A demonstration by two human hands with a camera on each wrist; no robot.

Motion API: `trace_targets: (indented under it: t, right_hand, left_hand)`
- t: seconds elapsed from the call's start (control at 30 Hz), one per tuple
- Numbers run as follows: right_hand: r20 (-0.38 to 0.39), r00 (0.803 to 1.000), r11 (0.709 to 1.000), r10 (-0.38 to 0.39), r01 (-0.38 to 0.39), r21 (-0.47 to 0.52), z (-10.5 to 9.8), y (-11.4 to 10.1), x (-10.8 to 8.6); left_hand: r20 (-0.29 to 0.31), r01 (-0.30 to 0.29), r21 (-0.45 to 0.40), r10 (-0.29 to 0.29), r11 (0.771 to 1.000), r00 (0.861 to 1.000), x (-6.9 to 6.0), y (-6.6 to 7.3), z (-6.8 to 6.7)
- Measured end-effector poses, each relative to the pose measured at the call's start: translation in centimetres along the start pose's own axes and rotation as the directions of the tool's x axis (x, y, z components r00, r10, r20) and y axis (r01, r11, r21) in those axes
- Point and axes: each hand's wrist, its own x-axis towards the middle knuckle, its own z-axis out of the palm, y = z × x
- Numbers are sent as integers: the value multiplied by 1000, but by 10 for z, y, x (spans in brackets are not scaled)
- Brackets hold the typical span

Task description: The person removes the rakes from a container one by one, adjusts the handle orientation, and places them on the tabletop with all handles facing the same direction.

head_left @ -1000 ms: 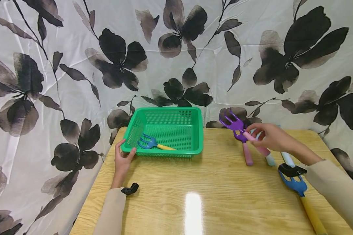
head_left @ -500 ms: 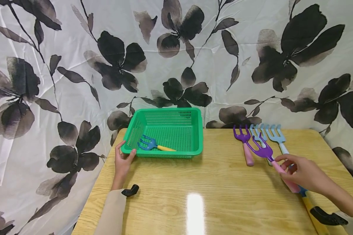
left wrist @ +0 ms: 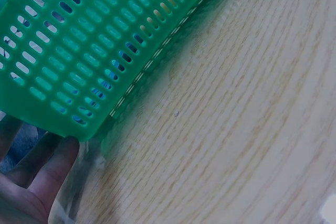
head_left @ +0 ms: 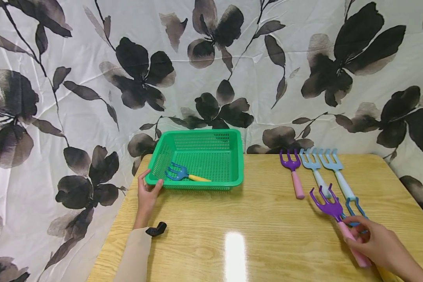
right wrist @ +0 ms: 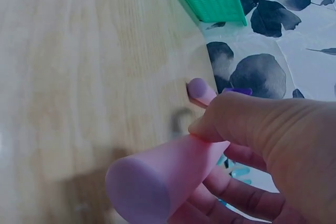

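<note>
In the head view my left hand (head_left: 149,197) holds the near left corner of a green plastic basket (head_left: 237,156), thumb at the front rim, fingers along the side. A blue hand fork (head_left: 179,172) with a yellow handle lies inside. My right hand (head_left: 378,241) pinches the pink handle of a purple hand fork (head_left: 329,208), tines pointing away. The right wrist view shows its pink handle (right wrist: 152,177) between thumb and fingers. Below the held fork, another blue hand fork (head_left: 356,209) is partly hidden by my right hand.
At the table's back right lie a second purple fork (head_left: 295,180) with a pink handle and two light blue forks, one on the left (head_left: 319,176) and one on the right (head_left: 340,176). A floral cloth (head_left: 268,78) hangs behind the wooden table (head_left: 183,227).
My right hand has carried the purple fork from the back right toward the near right, uncovering the light blue forks. My left hand and the basket have stayed in place.
</note>
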Motion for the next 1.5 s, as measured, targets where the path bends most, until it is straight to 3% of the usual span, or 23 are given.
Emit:
trace_targets:
  t: [0.13,0.37,0.6,1.13,1.5]
  right_hand:
    - [28,998,998,56,-57,21,5,2,-6]
    - [42,996,996,73,-75,45,19,4,-14]
    - [66,988,988,136,-140,66,26,6,-16]
    - [54,992,990,117,-121,72,29,-3,-19]
    - [99,981,982,166,-174,80,27,-2,-19]
  left_hand:
    - [1,6,0,-6,1000,1000,0,2,0]
    - [4,29,10,-29,1000,1000,-1,5,0]
    - [8,29,30,-30,999,1000,-2,6,0]
    - [-13,33,9,-33,999,999,-1,5,1]
    - [-6,40,16,-40,999,999,-2,7,1]
